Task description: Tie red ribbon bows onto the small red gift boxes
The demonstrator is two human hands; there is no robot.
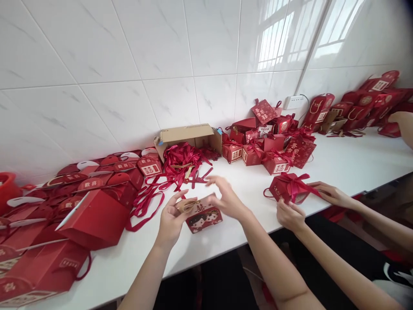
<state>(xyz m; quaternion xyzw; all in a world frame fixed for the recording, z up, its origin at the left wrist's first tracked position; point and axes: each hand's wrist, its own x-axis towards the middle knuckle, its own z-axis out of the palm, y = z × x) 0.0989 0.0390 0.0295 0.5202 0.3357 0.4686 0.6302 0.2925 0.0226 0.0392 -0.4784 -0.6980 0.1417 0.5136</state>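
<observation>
Head cam: printed box sits near front edge of white table, btwn the wearer's two hands, pic of two cartoon faces on its front. L hand is at the box's upper L corner, thumb & fingers curled in, pinching a gold piece at the top. R hand is over the box's upper R side, fingers spread & bent, thumb tip close to the top; can't tell if it touches.

Just behind, cardboard carton lies w/ its open side facing front, dark red ribbons spilling out onto the table. Loose ribbon trails L of the box. Far L: big stack of red boxes, some w/ rounded flaps; part of an orange-red tub at pic edge.

R of carton: pile of small gift boxes w/ bows & tags, against the tiled wall. More red packages farther R, past a power strip.

Co-worker on R: one hand at the front of bow-tied box, the other hand by its ribbon end. Part of another arm at far R edge.
</observation>
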